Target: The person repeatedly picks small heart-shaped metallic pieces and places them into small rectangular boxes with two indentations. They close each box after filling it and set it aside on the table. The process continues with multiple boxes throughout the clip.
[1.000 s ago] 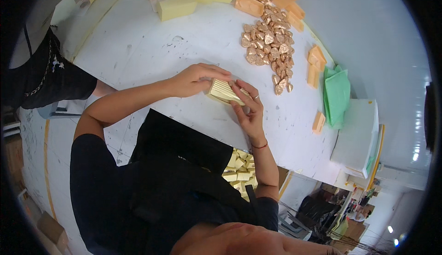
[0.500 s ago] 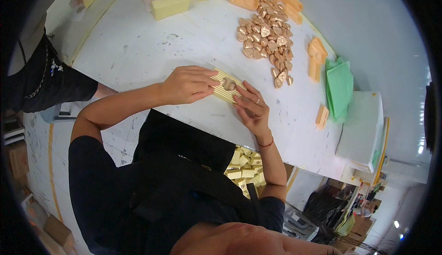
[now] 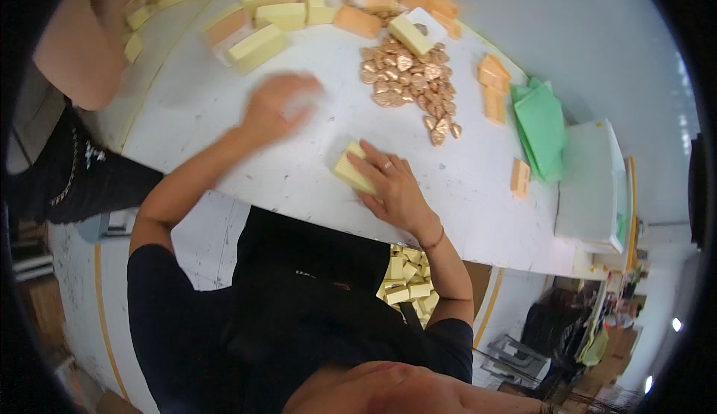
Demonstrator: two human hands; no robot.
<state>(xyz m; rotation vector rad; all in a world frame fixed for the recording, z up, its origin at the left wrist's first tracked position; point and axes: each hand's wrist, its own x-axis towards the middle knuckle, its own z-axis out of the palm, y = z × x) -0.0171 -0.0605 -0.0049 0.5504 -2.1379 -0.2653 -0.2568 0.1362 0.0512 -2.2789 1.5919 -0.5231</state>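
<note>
A small pale-yellow box with striped sides [image 3: 354, 169] rests on the white table [image 3: 291, 182] in front of me. My right hand [image 3: 392, 188] is closed on its right side, fingers over the top and thumb at the near edge. Off to the left, my left hand [image 3: 280, 107] is lifted away from the box. It is blurred by motion, but thumb and fingers stand apart with nothing seen between them. Beyond my right hand lies a pile of copper-coloured foil-wrapped pieces [image 3: 407, 74], many of them heart-shaped. Another yellow box [image 3: 411, 36] leans at the pile's far edge.
Yellow boxes [image 3: 258, 48] and orange trays [image 3: 358, 22] crowd the far side. More orange pieces [image 3: 493, 89], green sheets [image 3: 539, 134] and a white box [image 3: 594, 182] stand at right. Many yellow boxes [image 3: 407, 283] fill a container below the table edge. Another person's arm [image 3: 82, 55] reaches in at left.
My left hand has let go of the striped box and moved left and away. The box has turned in my right hand and come slightly nearer. The view has shifted, and another person's arm appears.
</note>
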